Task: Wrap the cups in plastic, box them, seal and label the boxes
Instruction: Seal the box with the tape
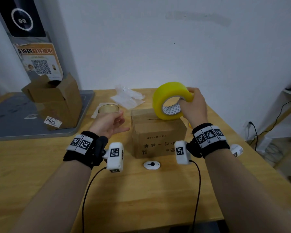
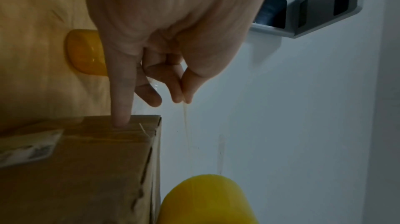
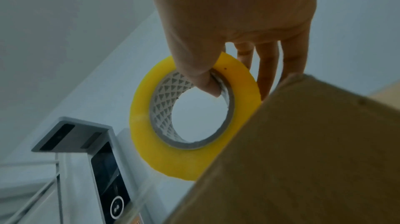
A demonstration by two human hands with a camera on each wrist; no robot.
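A closed cardboard box (image 1: 158, 133) (image 2: 86, 167) (image 3: 303, 159) stands at the middle of the wooden table (image 1: 141, 190). My right hand (image 1: 187, 101) (image 3: 233, 80) grips a yellow tape roll (image 1: 166, 98) (image 2: 207, 200) (image 3: 147, 142) just above the box's top, thumb inside the core and fingers over the outer rim. My left hand (image 1: 119, 120) (image 2: 182, 98) hovers left of the box, and its thumb and forefinger pinch a thin strand of tape (image 2: 187, 133) that runs to the roll. A glass cup (image 1: 108, 109) sits behind the left hand.
An open cardboard box (image 1: 55, 101) with a numbered sticker stands on a grey tray (image 1: 15, 125) at the left. Clear plastic bags (image 1: 128, 96) lie at the back. A small white device (image 1: 151, 165) lies in front of the closed box, and a yellow object (image 2: 84, 53) beyond it.
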